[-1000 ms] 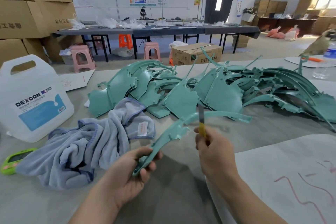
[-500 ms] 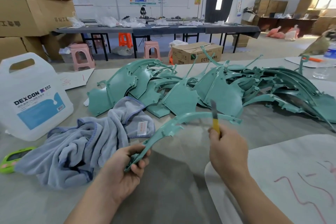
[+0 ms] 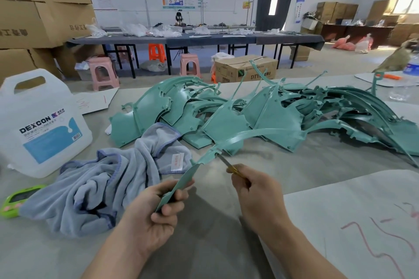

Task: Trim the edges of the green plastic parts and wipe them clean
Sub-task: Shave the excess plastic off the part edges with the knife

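Left hand (image 3: 156, 213) grips the near end of a curved green part (image 3: 207, 156), fingers curled round it, part held above the table (image 3: 204, 244), arcing far-right. Right hand (image 3: 254, 190) is closed round a yellow-handled knife (image 3: 226, 164), blade tip touching the part's edge just beyond the left hand. Pile of green parts (image 3: 272, 106) lies across the far side of the table. Blue-grey cloth (image 3: 102, 179) is bunched near-left, with a white DEXCON jug (image 3: 38, 124) at the left edge.
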Demonstrator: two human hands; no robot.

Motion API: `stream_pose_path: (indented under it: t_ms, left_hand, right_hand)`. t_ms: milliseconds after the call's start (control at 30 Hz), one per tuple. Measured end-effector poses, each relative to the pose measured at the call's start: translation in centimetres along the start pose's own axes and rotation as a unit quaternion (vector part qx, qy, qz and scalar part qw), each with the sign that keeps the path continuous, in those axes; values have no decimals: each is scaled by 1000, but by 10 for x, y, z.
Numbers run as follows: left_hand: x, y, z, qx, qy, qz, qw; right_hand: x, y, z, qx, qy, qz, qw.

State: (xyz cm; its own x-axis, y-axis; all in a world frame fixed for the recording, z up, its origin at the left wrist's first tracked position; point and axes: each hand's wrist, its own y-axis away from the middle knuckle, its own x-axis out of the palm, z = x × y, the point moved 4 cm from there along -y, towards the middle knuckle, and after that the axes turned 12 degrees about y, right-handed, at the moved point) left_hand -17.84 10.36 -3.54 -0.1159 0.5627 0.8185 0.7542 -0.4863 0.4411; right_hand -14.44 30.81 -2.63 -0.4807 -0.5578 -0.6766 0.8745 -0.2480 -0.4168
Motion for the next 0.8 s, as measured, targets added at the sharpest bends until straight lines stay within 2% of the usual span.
stream_pose_path:
  t_ms: [267,567,800]
  left_hand:
    - [0,4,7,-45,-1,20,999]
    - [2,10,9,-90,-22,52,994]
    - [1,12,4,-103,-39,68,992]
  right_hand:
    - [-16,-7,-6,-8,38,-79,996]
    - [-19,-7,-7,-45,23,-116,992]
    - [-42,-10,-19,30,9,-189,981]
